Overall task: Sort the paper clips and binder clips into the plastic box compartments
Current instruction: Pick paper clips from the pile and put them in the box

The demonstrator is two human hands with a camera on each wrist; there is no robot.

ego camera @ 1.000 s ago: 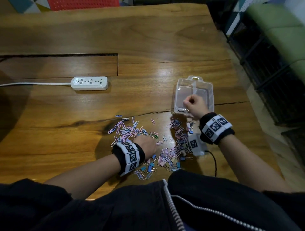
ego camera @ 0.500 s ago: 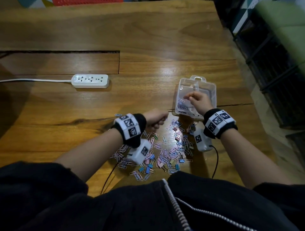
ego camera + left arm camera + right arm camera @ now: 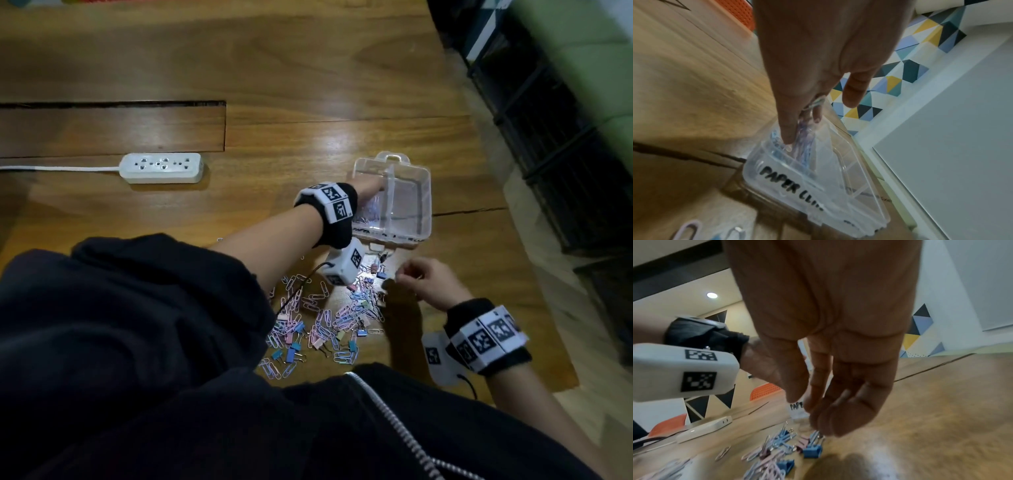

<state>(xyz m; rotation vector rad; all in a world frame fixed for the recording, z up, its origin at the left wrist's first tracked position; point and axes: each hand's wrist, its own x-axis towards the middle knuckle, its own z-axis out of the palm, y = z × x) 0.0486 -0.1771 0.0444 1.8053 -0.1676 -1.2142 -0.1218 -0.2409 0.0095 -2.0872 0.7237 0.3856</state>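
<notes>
left fingers now in plastic box

Head view looks down; wrist views (somewhat blurred) share the plastic box.

Handwritten in black marker on the near wall of the clear plastic box: "PAPER CLI…", rest blurred, probably "CLIPS". Again from the right wrist, only "PAPE" legible.

The worktop is varnished wood, glossy, with visible grain. On it, the plastic box is clear, smooth plastic. Beside the box, paper clips look pastel-coated; binder clips are painted with shiny wire handles.
</notes>
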